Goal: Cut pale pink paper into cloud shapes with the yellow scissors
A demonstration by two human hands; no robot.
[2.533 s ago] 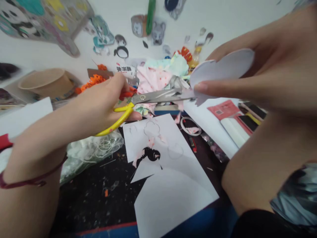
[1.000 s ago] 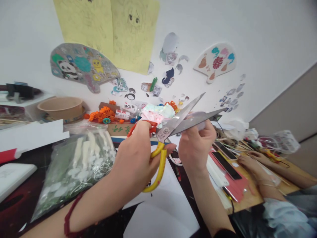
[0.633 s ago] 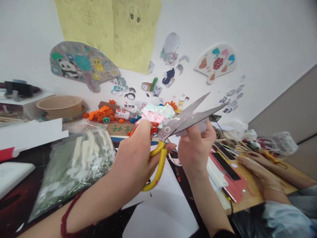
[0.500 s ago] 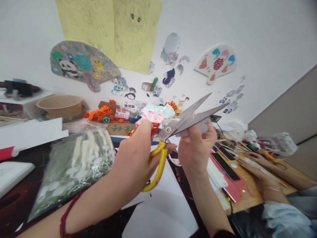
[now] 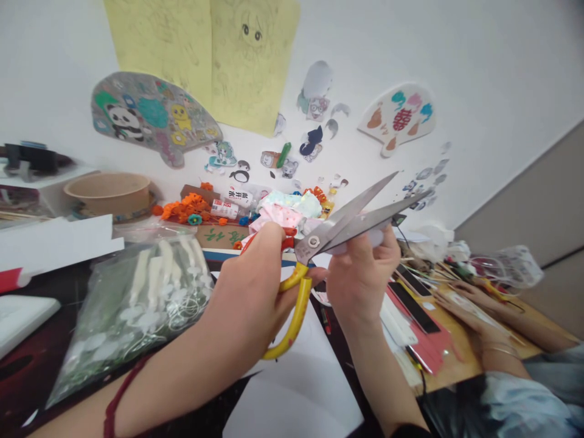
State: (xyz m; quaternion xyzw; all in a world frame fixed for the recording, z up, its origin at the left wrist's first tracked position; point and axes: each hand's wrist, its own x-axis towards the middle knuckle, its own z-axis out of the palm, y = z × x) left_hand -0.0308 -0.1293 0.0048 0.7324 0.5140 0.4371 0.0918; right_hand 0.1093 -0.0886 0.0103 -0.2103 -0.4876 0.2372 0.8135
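Observation:
My left hand (image 5: 249,286) is closed round the handles of large scissors (image 5: 314,242), one yellow grip hanging below the fingers. The metal blades point up to the right and stand apart. Behind the lower blade, my right hand (image 5: 358,280) pinches a small pale piece of paper (image 5: 375,236), mostly hidden by the blade and the fingers. White paper sheets (image 5: 292,395) lie on the dark table under both hands.
A clear plastic bag (image 5: 132,316) of wicks lies left, near a round brown tub (image 5: 109,191). Orange crocheted flowers (image 5: 191,208) and pastel cloth (image 5: 285,210) sit along the wall. At right are phones (image 5: 414,307), a pink folder (image 5: 433,353) and another person's hands (image 5: 465,310).
Both hands have shifted slightly to the right with the scissors and the paper piece. The blades remain parted, and the blade tips now reach farther right.

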